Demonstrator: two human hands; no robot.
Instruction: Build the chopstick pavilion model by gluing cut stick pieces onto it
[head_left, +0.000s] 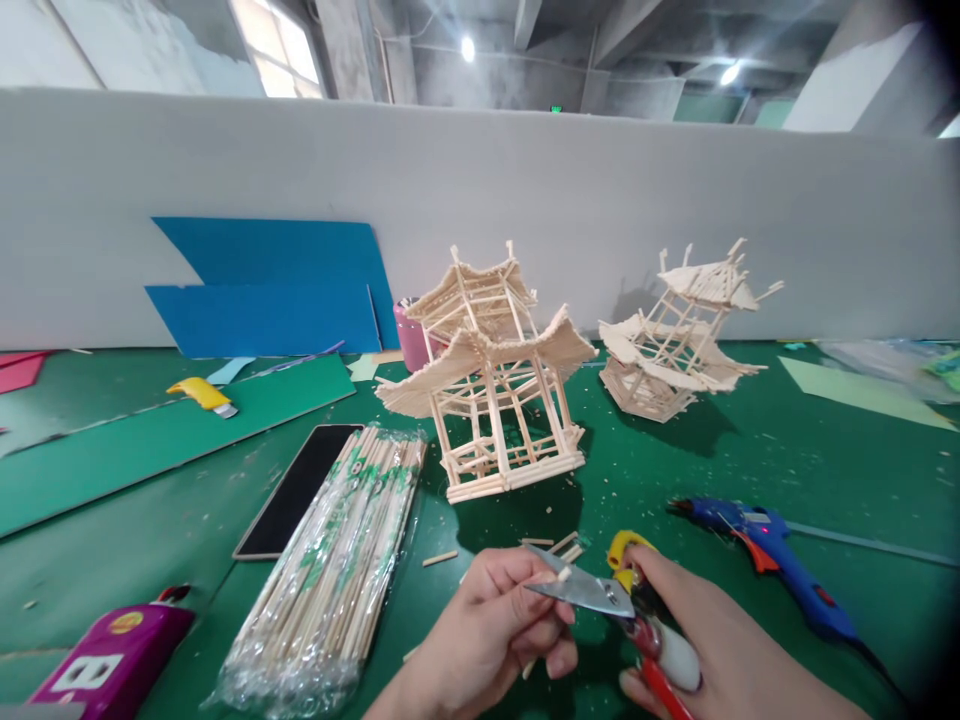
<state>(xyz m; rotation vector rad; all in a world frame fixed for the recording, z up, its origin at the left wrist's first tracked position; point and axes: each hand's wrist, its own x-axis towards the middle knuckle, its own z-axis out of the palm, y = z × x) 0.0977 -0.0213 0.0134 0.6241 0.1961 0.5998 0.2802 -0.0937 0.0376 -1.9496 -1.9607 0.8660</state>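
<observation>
My left hand [491, 625] pinches a thin wooden stick [541, 583] at the bottom centre, held against the open blades of the shears. My right hand [712, 645] grips the red, white and yellow handles of those shears [600, 596]. Just beyond my hands stands a two-tier pagoda model [499, 385] built of sticks. A second stick pagoda [679, 335] leans tilted further back on the right. Short cut stick pieces [555, 545] lie on the green mat between the hands and the first model.
A plastic-wrapped bundle of sticks [337, 570] lies at the lower left beside a black phone [296, 490]. A blue glue gun [772, 555] rests at the right. A purple box [112, 655], a yellow knife [202, 395], a pink cup [411, 335] and blue boards [270, 290] stand around.
</observation>
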